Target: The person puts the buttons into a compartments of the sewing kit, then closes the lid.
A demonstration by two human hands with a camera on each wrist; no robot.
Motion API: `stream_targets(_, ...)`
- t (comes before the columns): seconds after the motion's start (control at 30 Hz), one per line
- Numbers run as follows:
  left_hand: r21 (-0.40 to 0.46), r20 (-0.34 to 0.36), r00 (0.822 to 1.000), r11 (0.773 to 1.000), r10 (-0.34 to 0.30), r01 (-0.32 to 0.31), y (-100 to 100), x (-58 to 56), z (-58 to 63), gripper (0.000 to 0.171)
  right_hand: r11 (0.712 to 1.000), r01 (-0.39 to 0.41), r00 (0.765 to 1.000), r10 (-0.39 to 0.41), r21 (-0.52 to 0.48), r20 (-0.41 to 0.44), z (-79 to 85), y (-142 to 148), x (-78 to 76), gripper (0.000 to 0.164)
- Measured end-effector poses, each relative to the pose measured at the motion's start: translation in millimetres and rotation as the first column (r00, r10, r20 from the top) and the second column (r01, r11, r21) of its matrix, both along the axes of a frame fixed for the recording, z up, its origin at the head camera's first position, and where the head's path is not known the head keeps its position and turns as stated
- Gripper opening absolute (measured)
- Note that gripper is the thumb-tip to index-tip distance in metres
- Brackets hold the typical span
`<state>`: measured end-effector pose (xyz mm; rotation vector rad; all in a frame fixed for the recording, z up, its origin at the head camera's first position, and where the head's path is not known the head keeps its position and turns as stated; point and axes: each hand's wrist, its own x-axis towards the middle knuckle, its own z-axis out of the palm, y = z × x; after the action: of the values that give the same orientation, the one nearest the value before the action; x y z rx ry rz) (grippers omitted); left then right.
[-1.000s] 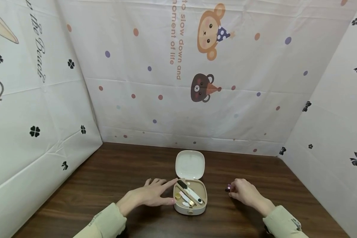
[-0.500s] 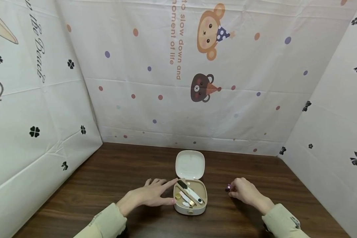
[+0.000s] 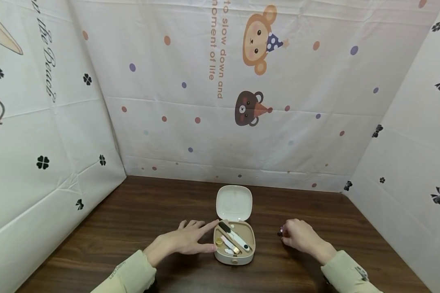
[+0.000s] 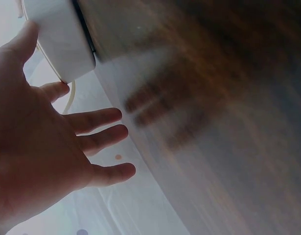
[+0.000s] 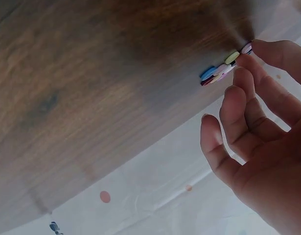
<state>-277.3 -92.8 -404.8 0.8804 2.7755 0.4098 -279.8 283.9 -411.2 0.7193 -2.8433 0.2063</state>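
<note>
Head view: small flat pieces [image 5: 207, 73], approx. button-like, are lying clustered on the counter [image 3: 168, 195], between the white box [image 3: 243, 259] and the right edge, well short of the far edge. R. hand [image 3: 302, 236] is reaching to them, thumb and index set narrow at the cluster's lilac end; whether a pc. is being pinched, cannot tell. L. hand [image 3: 187, 240] is lying spread wide, gripping nothing; its thumb and index tips are touching the box's left side. Lid [image 3: 234, 202] is leaning back toward the far edge. Inside, a black-and-white tool [image 3: 238, 238] is lying diagonally beside a white-and-gold item [image 3: 229, 245].

Handling (est.): pcs. are prob. being light, stiff, smooth, thus slippery when flat; low breakage risk. Rec. hold: opposite rims, thumb vs. index, one pc. per pinch. Box is prob. sliding easily if nudged; side walls are offering the best hold, hinge prob. the weak pt.
</note>
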Motion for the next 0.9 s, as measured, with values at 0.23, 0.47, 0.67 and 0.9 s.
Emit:
stream_targets(0.23, 0.002, 0.004, 1.000, 1.000, 0.003, -0.003, 0.0, 0.2, -0.1, 0.082, 0.993, -0.018, 0.984, 0.038, 0.113, -0.175, -3.2, -2.6, -0.6, 0.022)
stream_targets(0.47, -0.001, 0.008, 1.000, 1.000, 0.006, -0.006, 0.3, 0.3, 0.6, 0.081, 0.994, -0.020, 0.983, 0.039, 0.109, -0.179, -6.0, -0.1, -3.6, 0.023)
stream_targets(0.67, 0.000, 0.014, 1.000, 1.000, 0.005, -0.005, 0.2, -0.2, 1.8, 0.081, 0.996, -0.023, 0.988, 0.036, 0.087, -0.152, -3.3, -0.3, -4.1, 0.019)
stream_targets(0.9, 0.000, 0.012, 1.000, 1.000, 0.000, 0.000, 0.1, -0.7, 1.4, 0.081, 0.997, -0.019, 0.990, 0.029, 0.070, -0.138, 4.9, -9.2, -3.2, 0.021)
